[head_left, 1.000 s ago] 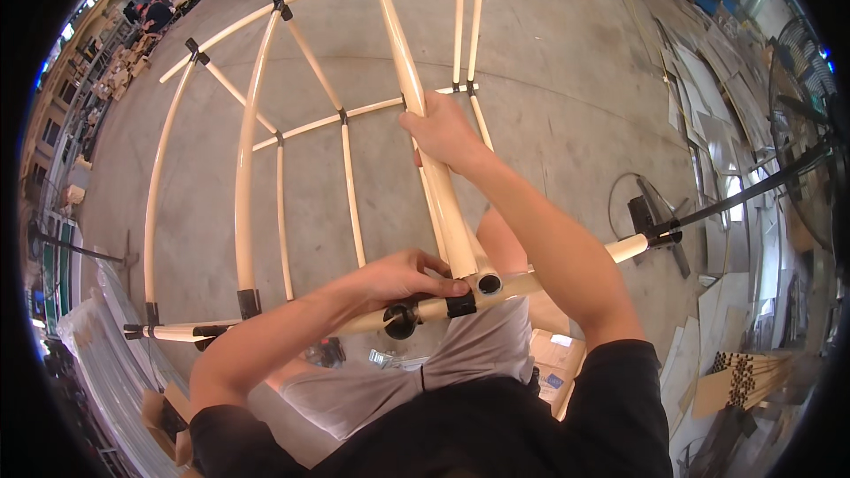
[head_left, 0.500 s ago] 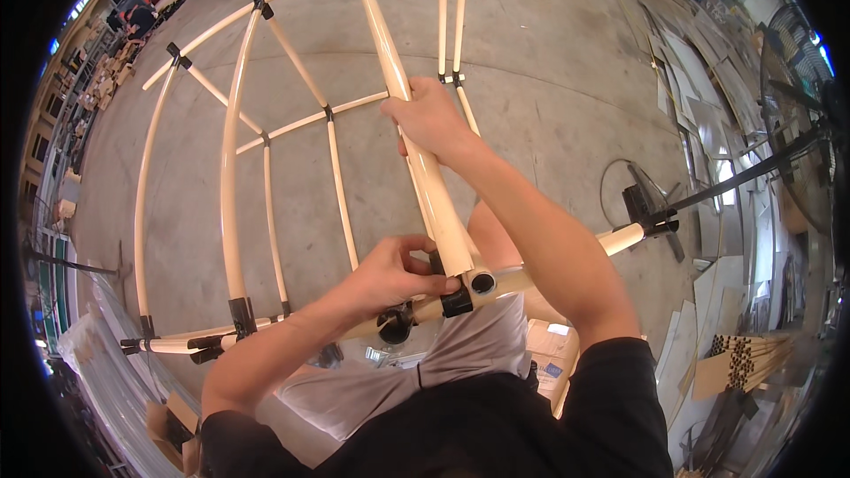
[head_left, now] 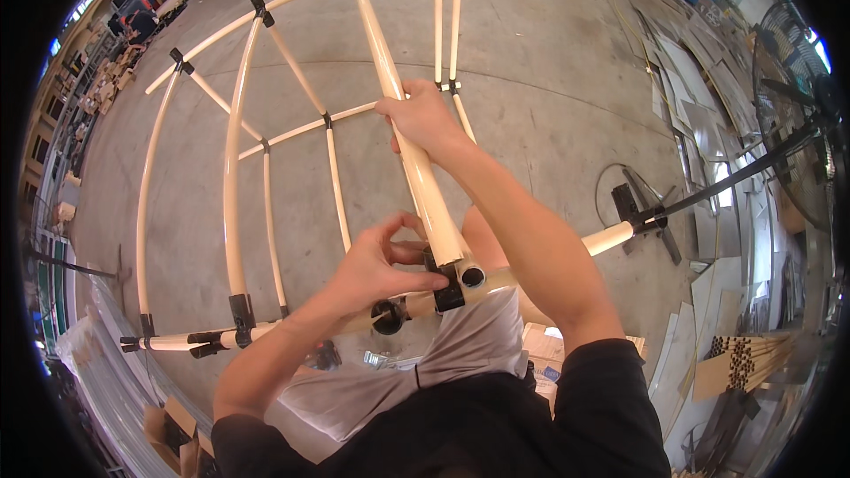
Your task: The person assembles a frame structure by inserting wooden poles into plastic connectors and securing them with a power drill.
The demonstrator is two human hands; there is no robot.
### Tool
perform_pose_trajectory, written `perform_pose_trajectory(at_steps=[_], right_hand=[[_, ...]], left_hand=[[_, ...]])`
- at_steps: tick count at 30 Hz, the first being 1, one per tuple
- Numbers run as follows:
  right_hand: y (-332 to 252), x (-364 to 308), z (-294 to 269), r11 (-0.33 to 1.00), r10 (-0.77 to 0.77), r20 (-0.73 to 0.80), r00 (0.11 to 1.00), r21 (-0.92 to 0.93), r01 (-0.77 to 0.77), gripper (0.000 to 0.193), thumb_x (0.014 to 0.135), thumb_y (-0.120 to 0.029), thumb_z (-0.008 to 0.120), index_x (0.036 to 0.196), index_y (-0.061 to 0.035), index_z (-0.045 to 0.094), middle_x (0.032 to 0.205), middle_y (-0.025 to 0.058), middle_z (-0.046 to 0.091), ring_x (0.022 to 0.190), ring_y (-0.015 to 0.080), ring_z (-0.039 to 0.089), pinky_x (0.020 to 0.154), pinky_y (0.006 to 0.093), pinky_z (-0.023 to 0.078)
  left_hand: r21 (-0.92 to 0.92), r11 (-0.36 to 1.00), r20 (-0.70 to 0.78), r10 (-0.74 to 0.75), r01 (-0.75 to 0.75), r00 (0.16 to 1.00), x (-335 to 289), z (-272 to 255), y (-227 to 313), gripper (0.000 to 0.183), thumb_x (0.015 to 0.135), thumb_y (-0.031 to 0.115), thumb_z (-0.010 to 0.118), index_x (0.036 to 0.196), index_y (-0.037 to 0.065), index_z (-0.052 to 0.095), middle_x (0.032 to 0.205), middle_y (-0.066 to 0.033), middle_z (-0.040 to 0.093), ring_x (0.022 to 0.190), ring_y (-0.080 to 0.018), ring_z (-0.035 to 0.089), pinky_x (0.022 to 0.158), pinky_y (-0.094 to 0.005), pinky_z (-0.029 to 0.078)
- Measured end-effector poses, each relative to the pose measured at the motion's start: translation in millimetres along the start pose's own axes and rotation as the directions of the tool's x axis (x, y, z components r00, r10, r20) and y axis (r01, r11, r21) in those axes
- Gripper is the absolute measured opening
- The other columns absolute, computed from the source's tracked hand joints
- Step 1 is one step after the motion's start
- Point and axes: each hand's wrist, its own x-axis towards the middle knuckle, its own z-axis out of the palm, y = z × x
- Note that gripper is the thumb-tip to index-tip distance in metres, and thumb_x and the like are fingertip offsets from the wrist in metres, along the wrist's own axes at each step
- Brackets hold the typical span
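My right hand [head_left: 427, 119] is wrapped around a long cream pipe [head_left: 423, 190] that slants toward me. Against the pipe's near end, my left hand [head_left: 376, 270] pinches a black pipe joint [head_left: 449, 286]; the thumb presses its side, while the fingertips are partly hidden behind. Beside that end, a shorter cream tube shows its dark open mouth [head_left: 474, 277]. The joint sits at a cream crossbar [head_left: 608, 239] running across in front of my lap. Just left of the joint, another black fitting [head_left: 388, 317] with a round opening is on the bar.
A frame of cream pipes [head_left: 232, 142] and black joints spreads out ahead and left. On the right stand a black fan [head_left: 788, 93], sheet panels [head_left: 708, 155] and a bundle of tubes [head_left: 742, 363]. A cardboard box [head_left: 542, 350] lies by my legs. Plastic-wrapped lengths [head_left: 106, 381] lean at left.
The pipe's near end and the joint have shifted slightly up and left in view, and more of the joint shows below the pipe. My left fingers have lifted a little; my right grip stays.
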Motion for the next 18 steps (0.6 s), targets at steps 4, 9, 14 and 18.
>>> perform_pose_trajectory(at_steps=[4, 9, 14, 18], right_hand=[[8, 2, 7, 1.000, -0.011, -0.017, 1.000, -0.019, 0.011, 0.016, 0.084, -0.010, 0.063, 0.080, 0.0018, 0.054, 0.063, 0.0062, 0.052, 0.042, 0.0174, 0.053, 0.038, 0.0340, 0.043], [10, 13, 4, 0.999, -0.031, -0.027, 0.999, -0.024, 0.030, 0.015, 0.083, -0.009, 0.063, 0.078, 0.0033, 0.057, 0.063, 0.0065, 0.053, 0.043, 0.0176, 0.054, 0.039, 0.0337, 0.044], [13, 19, 5, 0.999, -0.030, -0.026, 0.999, -0.014, 0.030, 0.016, 0.082, -0.009, 0.064, 0.074, 0.0033, 0.058, 0.064, 0.0077, 0.055, 0.043, 0.0179, 0.053, 0.040, 0.0340, 0.045], [20, 25, 9, 0.998, -0.042, -0.063, 0.997, -0.052, 0.039, 0.016, 0.083, -0.009, 0.063, 0.077, 0.0051, 0.056, 0.063, 0.0090, 0.055, 0.042, 0.0194, 0.055, 0.038, 0.0351, 0.045]], left_hand=[[-0.037, 0.966, 0.159, -0.246, 0.255, 0.956, -5, -2, 12, 0.045, 0.080, 0.005, 0.077, 0.120, -0.007, 0.058, 0.101, -0.0143, 0.072, 0.080, -0.0159, 0.070, 0.080, -0.0283, 0.052], [-0.085, 0.960, 0.269, -0.234, 0.265, 0.934, -2, -4, 0, 0.040, 0.082, 0.004, 0.074, 0.118, -0.006, 0.061, 0.098, -0.0118, 0.071, 0.074, -0.0158, 0.069, 0.079, -0.0299, 0.052], [-0.053, 0.973, 0.222, -0.207, 0.224, 0.953, -2, -4, -7, 0.032, 0.082, 0.003, 0.074, 0.112, -0.005, 0.066, 0.095, -0.0111, 0.072, 0.076, -0.0140, 0.068, 0.079, -0.0287, 0.051], [-0.040, 0.969, 0.232, -0.228, 0.244, 0.945, -3, -4, -7, 0.039, 0.079, 0.005, 0.078, 0.115, -0.005, 0.066, 0.101, -0.0109, 0.072, 0.091, -0.0145, 0.067, 0.089, -0.0285, 0.050]])
